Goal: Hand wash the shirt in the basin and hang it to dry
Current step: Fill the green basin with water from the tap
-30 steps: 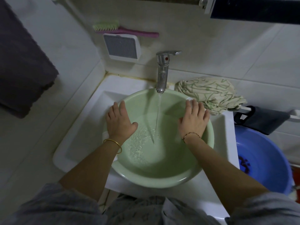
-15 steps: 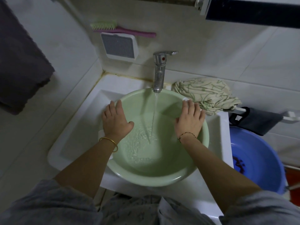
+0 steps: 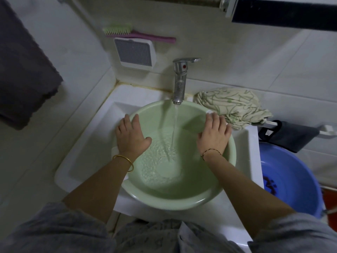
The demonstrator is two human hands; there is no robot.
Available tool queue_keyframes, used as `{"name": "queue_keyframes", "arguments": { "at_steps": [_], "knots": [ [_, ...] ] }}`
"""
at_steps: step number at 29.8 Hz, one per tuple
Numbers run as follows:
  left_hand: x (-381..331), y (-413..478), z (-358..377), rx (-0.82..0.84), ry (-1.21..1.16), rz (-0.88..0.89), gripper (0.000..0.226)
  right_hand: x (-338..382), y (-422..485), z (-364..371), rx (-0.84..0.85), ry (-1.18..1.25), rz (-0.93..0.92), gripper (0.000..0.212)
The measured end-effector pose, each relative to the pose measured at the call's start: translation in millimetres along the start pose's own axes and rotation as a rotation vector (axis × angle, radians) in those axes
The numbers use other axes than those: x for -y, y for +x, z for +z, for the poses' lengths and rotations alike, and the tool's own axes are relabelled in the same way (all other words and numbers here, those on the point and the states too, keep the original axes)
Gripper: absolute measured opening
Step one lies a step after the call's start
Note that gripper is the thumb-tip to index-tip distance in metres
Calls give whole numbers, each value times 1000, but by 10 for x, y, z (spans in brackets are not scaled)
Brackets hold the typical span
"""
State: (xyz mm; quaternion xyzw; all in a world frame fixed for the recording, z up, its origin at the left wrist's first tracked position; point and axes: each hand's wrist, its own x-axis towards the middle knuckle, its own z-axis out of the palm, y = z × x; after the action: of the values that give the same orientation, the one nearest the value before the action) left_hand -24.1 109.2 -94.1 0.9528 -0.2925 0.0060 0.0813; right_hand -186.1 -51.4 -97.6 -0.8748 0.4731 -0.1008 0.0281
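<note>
While water runs from the metal tap [image 3: 179, 79] into the smooth, round pale-green basin [image 3: 182, 197], I judge washing not yet begun: the crumpled cream shirt [image 3: 231, 105], patterned with green lines, lies on the white sink [image 3: 85, 161] ledge beside the rim. Left hand [image 3: 130, 136] and right hand [image 3: 214, 133] rest flat on the rim, holding nothing.

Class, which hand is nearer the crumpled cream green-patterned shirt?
Right. The right hand lies beside the shirt; the left hand rests on the opposite rim of the green plastic basin.
</note>
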Motion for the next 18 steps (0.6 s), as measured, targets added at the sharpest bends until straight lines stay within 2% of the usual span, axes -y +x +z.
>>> {"name": "queue_keyframes", "arguments": {
  "at_steps": [18],
  "knots": [
    [-6, 6, 1, 1, 31, 3, 95, 2, 3, 14, -10, 5, 8, 74]
  ]
}}
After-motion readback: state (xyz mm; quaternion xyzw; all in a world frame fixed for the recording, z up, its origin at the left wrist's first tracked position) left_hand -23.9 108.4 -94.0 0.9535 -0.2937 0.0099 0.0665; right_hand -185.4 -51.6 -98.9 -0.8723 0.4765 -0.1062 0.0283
